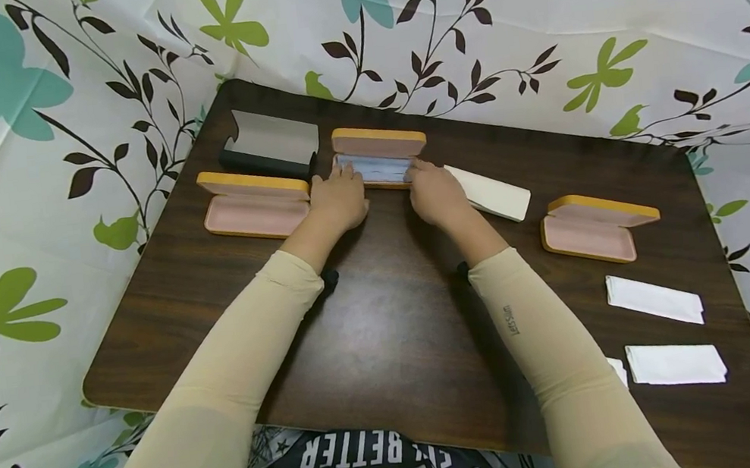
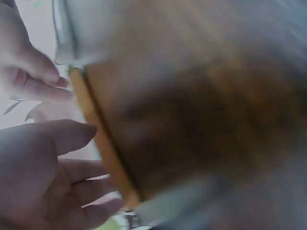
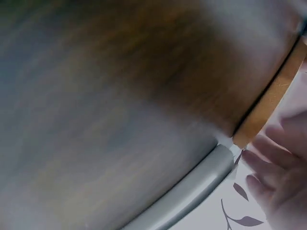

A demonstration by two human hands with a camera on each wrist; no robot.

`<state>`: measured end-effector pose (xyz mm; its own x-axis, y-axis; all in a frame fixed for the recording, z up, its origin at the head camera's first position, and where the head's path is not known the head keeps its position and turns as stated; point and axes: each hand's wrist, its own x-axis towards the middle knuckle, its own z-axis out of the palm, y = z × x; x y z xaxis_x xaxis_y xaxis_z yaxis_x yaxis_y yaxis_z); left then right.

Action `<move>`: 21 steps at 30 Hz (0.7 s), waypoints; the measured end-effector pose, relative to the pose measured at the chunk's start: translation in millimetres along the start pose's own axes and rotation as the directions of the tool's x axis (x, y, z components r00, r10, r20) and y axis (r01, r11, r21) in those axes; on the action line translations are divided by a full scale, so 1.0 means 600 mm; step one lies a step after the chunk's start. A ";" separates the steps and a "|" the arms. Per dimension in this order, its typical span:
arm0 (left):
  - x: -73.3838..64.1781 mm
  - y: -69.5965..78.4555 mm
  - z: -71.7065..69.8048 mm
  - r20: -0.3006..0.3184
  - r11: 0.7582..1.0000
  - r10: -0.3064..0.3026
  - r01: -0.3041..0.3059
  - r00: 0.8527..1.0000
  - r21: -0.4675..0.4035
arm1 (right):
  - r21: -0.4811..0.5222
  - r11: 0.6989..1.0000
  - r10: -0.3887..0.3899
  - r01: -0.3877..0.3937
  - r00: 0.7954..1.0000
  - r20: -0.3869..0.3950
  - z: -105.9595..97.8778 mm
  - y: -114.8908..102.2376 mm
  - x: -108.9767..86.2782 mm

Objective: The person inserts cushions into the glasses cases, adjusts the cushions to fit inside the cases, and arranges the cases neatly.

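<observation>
A yellow eyeglass case (image 1: 379,143) with pink lining stands lid up near the table's back edge. Folded light-blue cloth (image 1: 375,168) lies inside it. At the case's left end is my left hand (image 1: 341,198), its fingertips by the cloth. My right hand (image 1: 435,191) touches the right end in the same way. In the left wrist view, the thumb and fingers (image 2: 91,177) of the left hand are spread along the case's orange edge (image 2: 108,143). Relaxed fingers (image 3: 273,158) of the right hand lie beside that edge in the right wrist view. Both wrist views are partly blurred.
An open yellow case (image 1: 256,214) sits left of the hands, another yellow case (image 1: 588,236) to the right. Behind the left one is a dark case (image 1: 276,141) with grey lining. A long white case (image 1: 490,191) lies by my right hand. White folded cloths (image 1: 677,364) lie at right.
</observation>
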<state>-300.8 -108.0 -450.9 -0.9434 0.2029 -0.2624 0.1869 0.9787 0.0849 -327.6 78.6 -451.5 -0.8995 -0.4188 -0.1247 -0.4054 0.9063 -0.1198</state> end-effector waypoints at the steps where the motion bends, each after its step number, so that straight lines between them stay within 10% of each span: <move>1: -0.003 0.002 -0.006 -0.026 1.000 0.006 -0.006 1.000 -0.006 | 0.026 1.000 0.005 -0.004 0.998 -0.057 -0.003 0.000 0.000; 8: -0.001 0.004 -0.070 -0.324 1.000 0.002 -0.001 0.946 0.003 | 0.028 0.999 -0.005 0.015 0.942 -0.336 -0.037 0.008 0.012; 15: 0.011 -0.007 -0.079 -0.067 0.998 -0.020 0.023 0.998 0.050 | -0.027 1.000 -0.009 0.008 0.998 -0.054 -0.046 0.010 0.018; 21: 0.000 -0.010 -0.057 -0.080 0.999 -0.008 0.010 0.997 0.033 | -0.052 0.998 -0.023 0.021 0.999 -0.044 -0.040 0.000 0.003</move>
<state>-311.2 -114.9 -418.6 -0.9637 0.1924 -0.1850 0.1862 0.9812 0.0505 -333.1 79.2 -428.2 -0.8962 -0.4368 -0.0785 -0.4320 0.8991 -0.0707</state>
